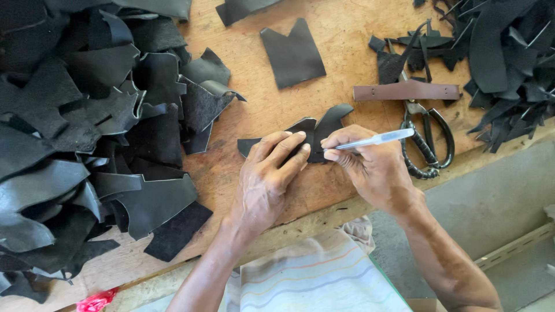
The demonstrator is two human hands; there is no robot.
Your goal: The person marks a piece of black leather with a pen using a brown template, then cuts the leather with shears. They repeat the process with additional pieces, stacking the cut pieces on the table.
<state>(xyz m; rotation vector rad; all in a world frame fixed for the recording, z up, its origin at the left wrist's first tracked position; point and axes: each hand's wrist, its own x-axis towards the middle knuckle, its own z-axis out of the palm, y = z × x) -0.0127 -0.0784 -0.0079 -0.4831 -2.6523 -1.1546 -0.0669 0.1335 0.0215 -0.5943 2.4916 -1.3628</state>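
A small black leather piece (329, 124) lies on the wooden table (260, 110) near the front edge. My left hand (269, 179) presses flat on its left part with fingers spread. My right hand (370, 167) grips a light-coloured pen (378, 138), its tip touching the leather piece near my left fingertips. A cut black leather shape (293, 55) lies flat farther back on the table.
A big heap of black leather scraps (87, 127) fills the left side. More offcuts (503, 58) pile at the right. Black-handled scissors (425, 136) and a brown leather strip (406, 91) lie right of my right hand. Striped cloth (312, 277) covers my lap.
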